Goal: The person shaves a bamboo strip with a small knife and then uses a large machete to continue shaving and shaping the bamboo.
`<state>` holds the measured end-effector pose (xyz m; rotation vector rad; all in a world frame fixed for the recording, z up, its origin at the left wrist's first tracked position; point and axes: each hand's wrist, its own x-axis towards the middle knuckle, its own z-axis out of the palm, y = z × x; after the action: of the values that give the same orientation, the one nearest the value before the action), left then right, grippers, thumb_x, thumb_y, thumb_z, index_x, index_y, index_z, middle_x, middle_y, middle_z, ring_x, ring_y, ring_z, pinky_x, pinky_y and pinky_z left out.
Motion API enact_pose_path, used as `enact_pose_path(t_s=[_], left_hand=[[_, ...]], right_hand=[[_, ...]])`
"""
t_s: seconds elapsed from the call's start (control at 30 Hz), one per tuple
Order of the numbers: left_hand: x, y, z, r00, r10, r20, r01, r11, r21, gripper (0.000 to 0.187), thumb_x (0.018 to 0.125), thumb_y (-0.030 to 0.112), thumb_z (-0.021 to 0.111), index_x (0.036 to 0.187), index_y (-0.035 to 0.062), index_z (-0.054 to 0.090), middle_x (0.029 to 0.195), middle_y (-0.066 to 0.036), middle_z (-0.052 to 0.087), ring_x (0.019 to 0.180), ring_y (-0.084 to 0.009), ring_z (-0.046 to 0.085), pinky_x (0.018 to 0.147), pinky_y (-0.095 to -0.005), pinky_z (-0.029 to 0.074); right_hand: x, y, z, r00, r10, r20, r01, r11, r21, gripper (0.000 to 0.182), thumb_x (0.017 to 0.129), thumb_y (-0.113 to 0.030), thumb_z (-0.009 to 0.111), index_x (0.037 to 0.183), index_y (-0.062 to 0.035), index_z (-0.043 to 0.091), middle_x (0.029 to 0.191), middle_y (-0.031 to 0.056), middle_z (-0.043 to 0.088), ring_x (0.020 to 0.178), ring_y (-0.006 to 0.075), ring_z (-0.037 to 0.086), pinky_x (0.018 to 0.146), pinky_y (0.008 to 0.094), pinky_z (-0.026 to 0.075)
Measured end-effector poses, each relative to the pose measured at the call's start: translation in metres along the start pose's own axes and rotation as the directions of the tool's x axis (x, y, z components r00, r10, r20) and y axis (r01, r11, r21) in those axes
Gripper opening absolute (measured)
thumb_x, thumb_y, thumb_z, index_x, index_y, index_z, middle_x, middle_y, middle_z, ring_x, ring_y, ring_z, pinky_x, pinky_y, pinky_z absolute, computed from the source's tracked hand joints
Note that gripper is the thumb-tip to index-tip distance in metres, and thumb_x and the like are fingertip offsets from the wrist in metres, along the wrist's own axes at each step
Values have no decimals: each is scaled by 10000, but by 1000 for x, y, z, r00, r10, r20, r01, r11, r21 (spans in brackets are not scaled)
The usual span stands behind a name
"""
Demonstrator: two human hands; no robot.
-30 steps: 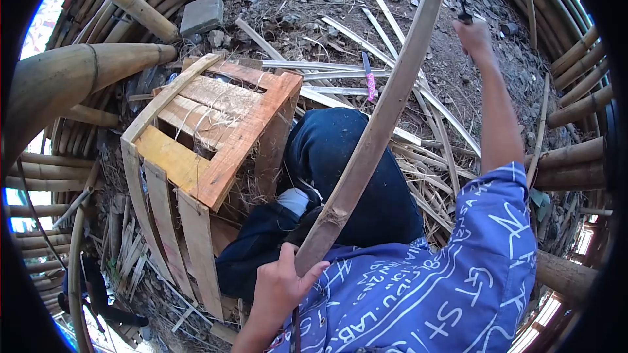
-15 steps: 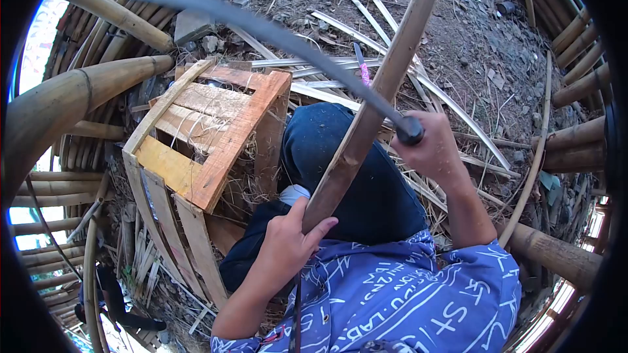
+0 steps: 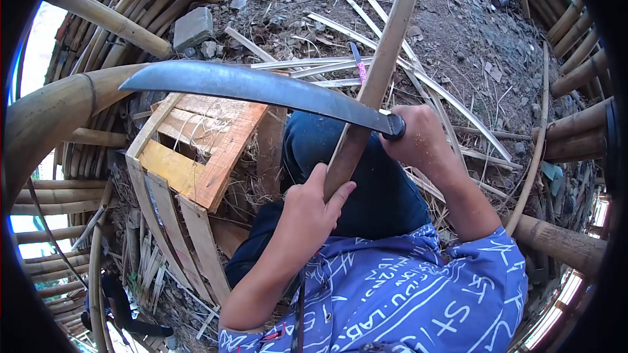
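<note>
My left hand (image 3: 313,212) grips the lower end of a long bamboo slat (image 3: 386,52) that leans up and away from me. My right hand (image 3: 418,137) is closed around the dark handle of a curved machete (image 3: 255,88). The blade lies across the slat and points left, over the wooden crate (image 3: 190,157). My knee in dark trousers (image 3: 386,196) sits behind the slat.
Thick bamboo poles (image 3: 59,104) ring the spot on the left, and more bamboo poles (image 3: 575,137) on the right. Split bamboo strips (image 3: 366,26) and a grey stone (image 3: 193,26) lie on the dirt ahead. A small pink-handled tool (image 3: 358,65) rests among the strips.
My right hand swung the machete down from high on the right until the blade met the slat. My left hand slid slightly up the slat.
</note>
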<state>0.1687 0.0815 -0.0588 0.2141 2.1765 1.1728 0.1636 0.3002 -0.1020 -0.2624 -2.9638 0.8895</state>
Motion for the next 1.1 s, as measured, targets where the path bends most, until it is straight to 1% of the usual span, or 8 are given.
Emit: enact_pose_path(t_s=[0.43, 0.5, 0.53, 0.6, 0.73, 0.87, 0.93, 1.1], left_hand=[[-12, -12, 13, 991, 88, -105, -88, 996, 4, 356, 912, 266, 634, 1001, -35, 466, 540, -82, 573, 445, -136, 592, 406, -257, 448], [-18, -9, 14, 992, 57, -108, -62, 997, -41, 329, 924, 261, 611, 881, 3, 411, 526, -141, 558, 474, -261, 616, 416, -356, 436], [-19, -10, 15, 992, 59, -112, -63, 997, -35, 329, 924, 261, 611, 881, 3, 411, 526, -141, 558, 474, -261, 616, 416, -356, 436], [-18, -13, 16, 990, 65, -129, -70, 997, -37, 352, 912, 261, 635, 982, -35, 459, 540, -80, 572, 442, -130, 588, 409, -254, 453], [-18, -13, 17, 984, 80, -157, -92, 993, -71, 356, 912, 262, 635, 988, -44, 469, 541, -77, 572, 444, -123, 587, 411, -252, 455], [-39, -24, 18, 997, 10, -79, -18, 995, -102, 345, 903, 237, 650, 1007, -52, 494, 542, -67, 570, 443, -107, 577, 417, -246, 454], [-42, -30, 15, 998, -39, -48, 31, 988, -154, 346, 891, 214, 668, 1046, -61, 526, 545, -56, 571, 445, -94, 568, 423, -239, 450], [-32, -29, 10, 997, -81, 15, 82, 962, -262, 290, 889, 202, 671, 1006, -45, 576, 555, -20, 558, 441, -65, 533, 415, -213, 416]], right_hand=[[24, 2, -1, 986, -157, -58, 138, 959, -248, 143, 651, -201, 645, 660, -58, 643, 639, 189, 635, 665, 365, 661, 665, 439, 547], [36, 7, -8, 990, -121, -74, 98, 961, -258, 139, 647, -198, 649, 664, -59, 644, 645, 187, 638, 670, 362, 661, 671, 439, 547], [42, 8, -10, 993, -82, -86, 56, 962, -266, 136, 643, -194, 654, 668, -61, 645, 650, 185, 641, 676, 359, 662, 676, 438, 546], [49, 4, -11, 990, -103, -97, 74, 961, -265, 137, 641, -192, 662, 671, -60, 646, 661, 186, 643, 670, 360, 659, 670, 439, 547], [64, 10, -17, 975, -201, -97, 164, 940, -301, 151, 665, -199, 656, 716, -57, 661, 687, 182, 659, 672, 346, 669, 667, 440, 550], [122, 54, -46, 969, 134, -208, -179, 961, -211, 225, 755, -231, 602, 760, -19, 676, 720, 203, 674, 707, 337, 689, 660, 418, 557], [162, 104, -50, 944, 120, -308, -197, 953, -230, 261, 771, -237, 587, 770, 9, 677, 719, 211, 672, 708, 343, 686, 666, 397, 551], [146, 88, -52, 926, 116, -360, -193, 963, -187, 260, 767, -227, 594, 753, 17, 681, 703, 198, 669, 665, 314, 671, 637, 388, 523]])
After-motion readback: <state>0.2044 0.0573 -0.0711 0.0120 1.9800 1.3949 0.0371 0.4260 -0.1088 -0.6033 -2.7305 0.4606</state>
